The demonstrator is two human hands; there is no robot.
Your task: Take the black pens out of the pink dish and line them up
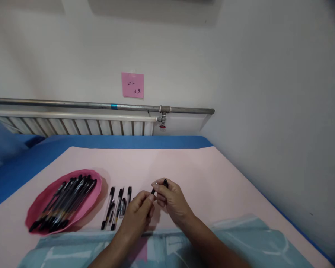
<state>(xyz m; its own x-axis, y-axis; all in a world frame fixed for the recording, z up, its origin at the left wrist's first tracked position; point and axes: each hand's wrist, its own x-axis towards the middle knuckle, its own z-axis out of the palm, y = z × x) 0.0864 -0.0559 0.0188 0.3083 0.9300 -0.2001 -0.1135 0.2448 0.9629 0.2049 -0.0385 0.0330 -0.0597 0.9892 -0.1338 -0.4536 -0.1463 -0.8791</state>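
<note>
My left hand (141,208) is closed around a pen (153,191), whose black front part sticks up past the fingertips. The pen's rear is hidden in the palm. Beside it, my right hand (171,199) is closed, its thumb and fingertips at the pen's front end. A black pen cap (165,182) pokes out between the right fingers. Left of my hands, several clear-barrelled pens with black ends (120,199) and loose caps (111,212) lie on the pink table surface (190,167).
A pink scalloped tray (96,193) at the left holds a pile of black pens (69,201). A teal patterned cloth (240,238) covers the near edge. Behind the table are a radiator (100,126), a metal pipe (86,105) and a pink note (132,85) on the wall.
</note>
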